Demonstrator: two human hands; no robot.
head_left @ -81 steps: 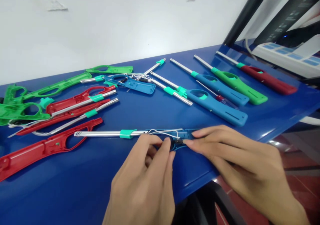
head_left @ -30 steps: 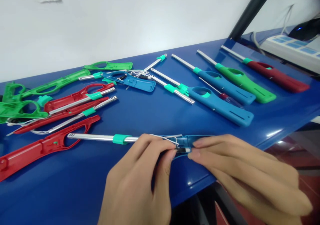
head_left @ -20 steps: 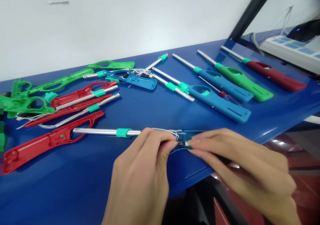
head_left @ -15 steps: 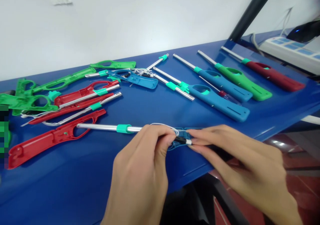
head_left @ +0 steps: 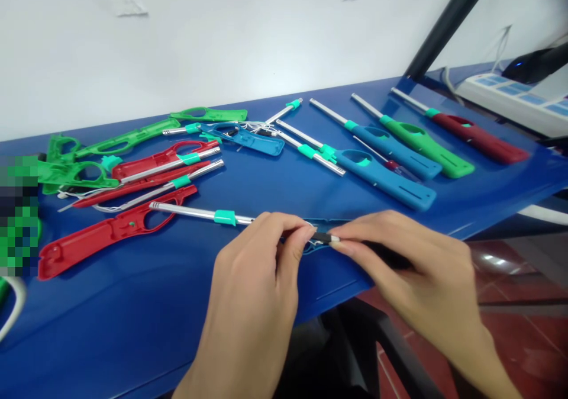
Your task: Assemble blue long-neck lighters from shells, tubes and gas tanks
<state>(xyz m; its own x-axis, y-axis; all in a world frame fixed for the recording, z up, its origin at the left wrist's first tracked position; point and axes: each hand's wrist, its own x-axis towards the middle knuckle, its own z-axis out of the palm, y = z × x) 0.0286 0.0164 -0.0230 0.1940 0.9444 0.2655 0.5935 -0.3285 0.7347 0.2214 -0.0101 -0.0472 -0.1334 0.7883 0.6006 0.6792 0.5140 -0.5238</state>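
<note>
Between my two hands, close to the table's front edge, is a small black piezo igniter [head_left: 325,238] with a white end. My left hand [head_left: 257,280] pinches its left end, fingers closed. The thumb and finger of my right hand [head_left: 417,274] are closed at the white end. Just under the fingers lies a blue lighter shell half [head_left: 310,250], mostly hidden. A metal lighter tube [head_left: 190,212] with a green collar [head_left: 225,217] runs left from my left hand, its tip over a red shell half [head_left: 95,236]. White wire shows by the igniter.
Red and green shell halves [head_left: 128,137] and wired tubes lie on the blue table [head_left: 146,322] at the left. Several assembled lighters [head_left: 390,177] lie at the right, with a screwdriver [head_left: 393,166] among them. Behind them stand a black post [head_left: 448,29] and a power strip [head_left: 510,100].
The view has shifted slightly, so the table items appear further right at the left side. Both hands keep their pinch on the igniter, which now sits slightly higher in view and more level.
</note>
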